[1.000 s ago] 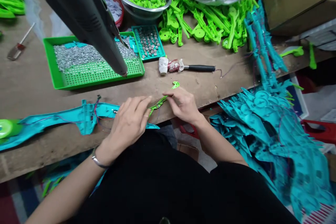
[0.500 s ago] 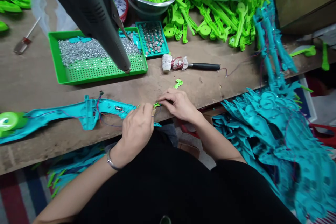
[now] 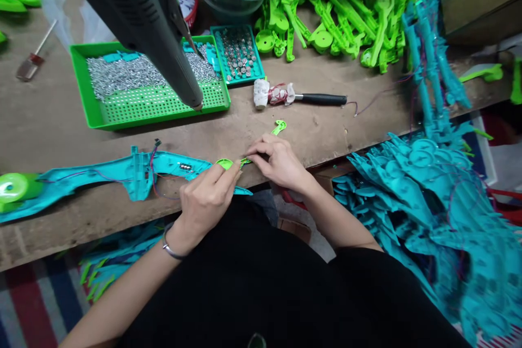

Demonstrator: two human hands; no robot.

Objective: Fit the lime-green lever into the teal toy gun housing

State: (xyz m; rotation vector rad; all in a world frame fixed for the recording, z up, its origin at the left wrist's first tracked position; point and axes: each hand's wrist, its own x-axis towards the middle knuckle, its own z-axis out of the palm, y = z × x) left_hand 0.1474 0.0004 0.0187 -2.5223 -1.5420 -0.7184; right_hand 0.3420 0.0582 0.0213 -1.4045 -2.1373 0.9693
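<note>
My left hand [image 3: 204, 198] has slid a little to the left along the near edge of the tabletop [image 3: 53, 119] since half a second ago. Its thumb and forefinger are pinched together on the round end of a small green plastic piece [image 3: 225, 163], which was hidden under my fingers then and now shows. My right hand [image 3: 277, 162] has hardly moved. Its fingers are curled in, their tips closed on the other end of the same green piece, just beside my left fingertips. So both hands grip one thin green part between them, low over the tip of the long teal shell [image 3: 122, 174].

I judge that I have drawn the piece out along its length and am lining it up with the shell, which lies flat on the tabletop in front of me with thin red and purple wires [image 3: 157, 185] trailing across it and a green disc [image 3: 12, 187] at its far left end.

A second small green piece [image 3: 279, 127] lies loose just beyond my right hand. Farther back lie a black-handled tool [image 3: 302, 98] with a wrapped head, a green tray of screws [image 3: 142, 81] and a small teal tray of button cells [image 3: 240, 54]. The dark barrel of a hanging screwdriver [image 3: 155, 38] points down over the green tray. A heap of teal shells [image 3: 440, 201] is piled off to my right.
</note>
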